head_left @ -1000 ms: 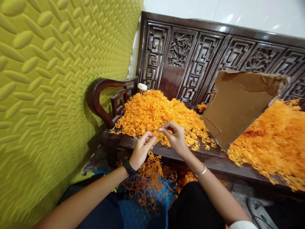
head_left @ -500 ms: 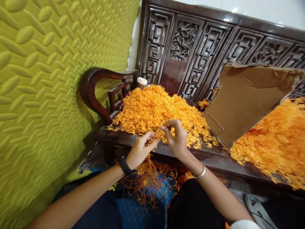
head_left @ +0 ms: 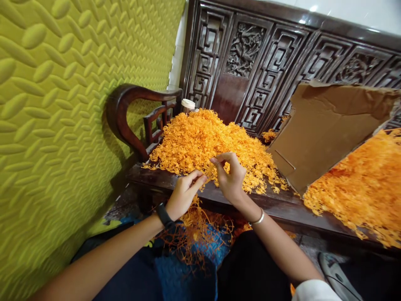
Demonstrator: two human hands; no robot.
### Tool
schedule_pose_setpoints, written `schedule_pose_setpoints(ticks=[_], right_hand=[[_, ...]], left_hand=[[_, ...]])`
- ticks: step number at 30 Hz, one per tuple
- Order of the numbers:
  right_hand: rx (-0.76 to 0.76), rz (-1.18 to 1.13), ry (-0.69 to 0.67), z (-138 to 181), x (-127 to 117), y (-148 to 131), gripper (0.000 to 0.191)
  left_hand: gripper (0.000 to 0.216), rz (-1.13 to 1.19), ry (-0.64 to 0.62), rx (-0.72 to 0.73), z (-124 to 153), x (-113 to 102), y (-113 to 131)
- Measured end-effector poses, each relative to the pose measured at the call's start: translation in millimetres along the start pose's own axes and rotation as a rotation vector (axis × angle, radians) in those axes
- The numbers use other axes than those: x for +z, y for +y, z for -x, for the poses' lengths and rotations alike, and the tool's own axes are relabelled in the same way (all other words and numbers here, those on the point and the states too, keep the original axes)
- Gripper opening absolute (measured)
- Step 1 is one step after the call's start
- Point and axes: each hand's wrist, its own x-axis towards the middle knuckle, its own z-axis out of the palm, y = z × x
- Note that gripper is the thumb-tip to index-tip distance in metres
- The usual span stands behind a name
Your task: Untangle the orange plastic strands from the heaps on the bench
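1. Done, judged: work looks partway. A large heap (head_left: 200,142) of small loose pieces sits on the desk (head_left: 156,179), just beyond the fingers.
2. Remaining, judged: the stringy orange tangle (head_left: 196,228) below the fingers. A second heap (head_left: 369,184), well right of them past the cardboard (head_left: 332,129), is too blurred to class.
3. Left hand (head_left: 184,194): thumb and fingers pressed together, apparently pinching the lower end of a thin orange strand (head_left: 208,169).
4. Right hand (head_left: 232,174): thumb and forefinger tips meet, apparently pinching its upper end.
5. Strand: spans between both hands' fingers; cannot tell whether it joins the tangle.

Left grip (head_left: 185,194) pinched; right grip (head_left: 232,177) pinched, slightly higher.
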Motion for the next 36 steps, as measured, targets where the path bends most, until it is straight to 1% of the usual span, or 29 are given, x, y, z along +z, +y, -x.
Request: schedule_pose_setpoints(ticks=[6,8,9,11,13,14,16,18,20,22,25,27,32,36], right_hand=[[-0.102,0.007,-0.053,-1.5,0.4,-7.8,0.014],[-0.096,-0.030,-0.110,-2.6,-1.7,-9.0,0.013],[-0.069,-0.079,-0.153,-3.3,-3.2,-8.9,0.011],[0.034,-0.223,-0.248,-4.7,-6.9,-7.4,0.008],[0.150,-0.355,-0.358,-5.5,-10.9,-4.8,0.018],[0.190,-0.386,-0.415,-5.5,-12.7,-3.4,0.024],[0.218,-0.358,-0.506,-4.9,-15.2,-1.2,0.030],[0.193,-0.272,-0.531,-3.5,-16.5,-0.1,0.026],[0.153,-0.203,-0.497,-1.8,-16.7,0.1,0.014],[0.139,-0.187,-0.422,0.0,-16.4,-0.4,0.006],[0.175,-0.222,-0.273,2.2,-15.6,-0.9,0.013],[0.196,-0.235,-0.207,3.1,-14.4,-0.8,0.016],[0.205,-0.145,-0.085,5.9,-5.8,-3.3,0.012],[0.220,-0.197,-0.004,0.4,-2.2,-8.2,0.012]], left_hand=[[0.026,-0.001,-0.061,0.010,2.0,-0.2,-0.7],[0.026,-0.005,-0.074,0.003,3.4,-1.0,-0.9],[0.026,-0.006,-0.064,-0.006,4.2,-1.7,-1.2],[0.025,-0.008,-0.016,-0.033,5.7,-3.7,-2.2],[0.025,-0.013,0.036,-0.051,7.0,-5.7,-3.2],[0.025,-0.018,0.050,-0.050,7.5,-6.4,-3.5],[0.025,-0.035,0.056,-0.035,8.2,-7.1,-3.4],[0.024,-0.054,0.060,-0.019,8.3,-6.8,-2.9],[0.023,-0.062,0.061,-0.019,7.9,-5.6,-2.7],[0.021,-0.033,0.049,-0.034,7.0,-3.6,-2.8],[0.019,0.092,-0.004,-0.061,4.9,-0.1,-1.9],[0.019,0.174,-0.020,-0.085,3.2,2.0,0.2],[0.019,0.276,0.028,-0.134,-2.1,5.2,6.8],[0.021,0.301,0.067,-0.109,-4.1,7.1,6.9]])
